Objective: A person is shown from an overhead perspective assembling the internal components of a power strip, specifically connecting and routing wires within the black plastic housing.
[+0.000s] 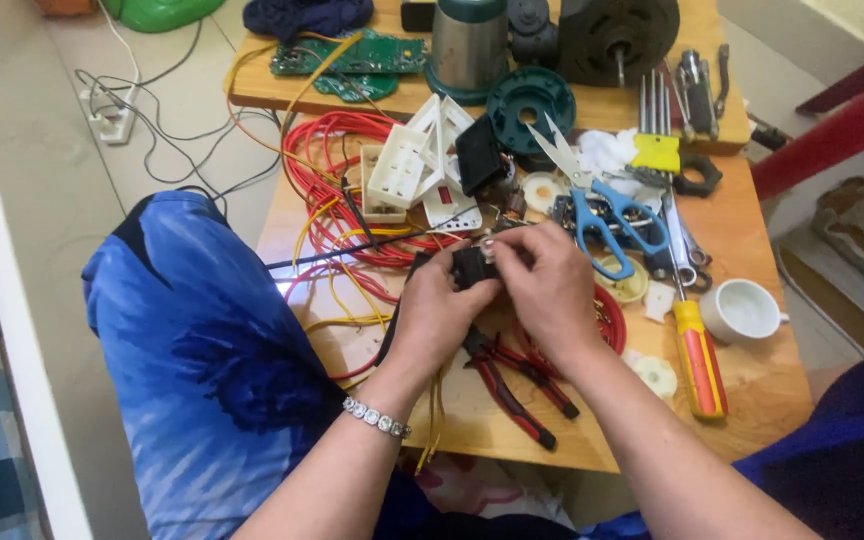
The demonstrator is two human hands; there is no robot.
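My left hand (432, 310) and my right hand (549, 285) meet over the middle of a low wooden table (772, 390). Together they grip a small black part (472, 268), most of it hidden by my fingers. A black wire (352, 248) runs from it to the left. My left wrist wears a beaded bracelet (376, 417). Red-handled pliers (512, 385) lie on the table just under my hands. A tangle of red and yellow wires (337, 190) lies to the left of my hands.
Blue-handled scissors (597, 210), a screwdriver with an orange and red handle (697, 350) and a white cup (742, 310) lie to the right. White plastic housings (407, 170), a green circuit board (352, 55), a metal cylinder (467, 45) and a black motor part (617, 35) sit farther back. My blue-clad knee (192, 340) is at left.
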